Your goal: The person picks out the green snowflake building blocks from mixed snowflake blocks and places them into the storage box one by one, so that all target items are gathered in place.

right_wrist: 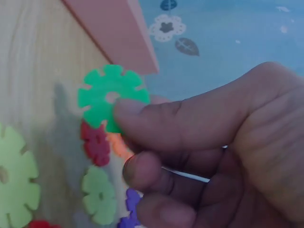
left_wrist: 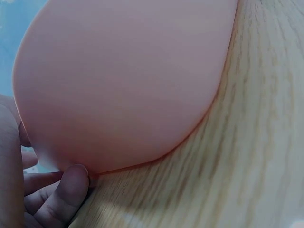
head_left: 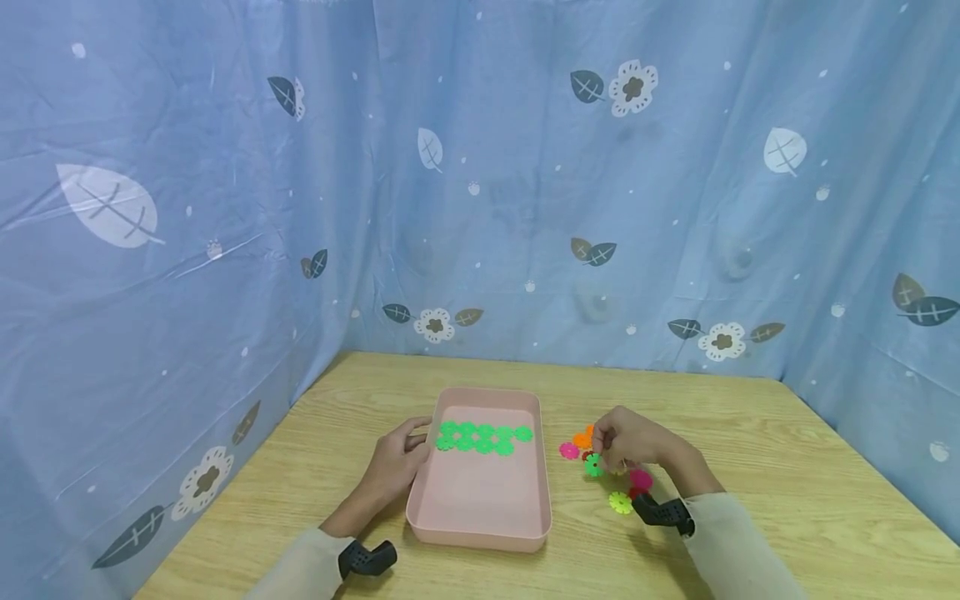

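Note:
A pink rectangular tray (head_left: 480, 504) lies on the table, with several green flower-shaped plastic discs (head_left: 485, 444) in two rows inside its far half. My left hand (head_left: 397, 462) holds the tray's left side; in the left wrist view the thumb (left_wrist: 71, 185) touches the pink wall (left_wrist: 123, 90). To the right of the tray, my right hand (head_left: 630, 439) pinches a green notched disc (right_wrist: 97, 95) between thumb and index finger, raised above other loose discs. Below it in the right wrist view are a red disc (right_wrist: 96, 144), a yellow-green disc (right_wrist: 99, 194) and a purple disc (right_wrist: 128, 211).
Loose discs lie right of the tray: orange (head_left: 581, 440), pink (head_left: 569, 451) and yellow (head_left: 620, 502) ones among them. The wooden table (head_left: 780, 492) extends on both sides. A blue patterned curtain (head_left: 525, 225) hangs along its back and sides.

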The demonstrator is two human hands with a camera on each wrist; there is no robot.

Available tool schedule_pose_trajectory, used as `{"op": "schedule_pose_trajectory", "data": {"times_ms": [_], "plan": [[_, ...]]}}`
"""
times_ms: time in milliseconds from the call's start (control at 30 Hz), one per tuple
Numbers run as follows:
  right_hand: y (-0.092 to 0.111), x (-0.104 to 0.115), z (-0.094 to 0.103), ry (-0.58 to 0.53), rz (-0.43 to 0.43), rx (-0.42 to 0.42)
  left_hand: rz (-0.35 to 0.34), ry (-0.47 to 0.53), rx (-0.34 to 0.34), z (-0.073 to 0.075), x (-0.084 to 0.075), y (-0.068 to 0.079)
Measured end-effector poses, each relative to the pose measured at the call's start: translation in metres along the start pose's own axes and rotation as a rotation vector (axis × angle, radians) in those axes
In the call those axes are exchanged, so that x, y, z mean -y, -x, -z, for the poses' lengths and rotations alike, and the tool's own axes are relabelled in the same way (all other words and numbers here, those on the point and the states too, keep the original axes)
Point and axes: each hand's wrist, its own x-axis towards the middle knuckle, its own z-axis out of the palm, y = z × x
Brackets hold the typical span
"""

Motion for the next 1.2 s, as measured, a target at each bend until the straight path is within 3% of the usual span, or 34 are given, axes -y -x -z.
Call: {"op": "schedule_pose_trajectory", "data": {"times_ms": [233,433,667,867,1100,1200], "plan": [[-0.009,0.015,0.006,-0.094,0.045,-0.055,-0.006,-0.013,-0.002,0.0,0.0,0.0],[-0.02,0.026,0.005,-0.073,0.043,-0.112,0.012,-0.011,-0.002,-0.001,0.0,0.003],[-0.036,0.038,-0.007,-0.048,0.063,-0.172,0.018,0.01,-0.022,-0.001,-0.001,0.004],[-0.05,0.045,-0.021,-0.022,0.068,-0.17,0.022,0.041,-0.029,-0.002,0.0,0.003],[-0.066,0.049,-0.037,-0.049,0.027,-0.155,0.016,0.006,-0.016,-0.001,-0.001,0.001],[-0.071,0.049,-0.043,-0.011,0.016,-0.161,0.016,-0.002,-0.005,-0.001,-0.001,0.0]]}}
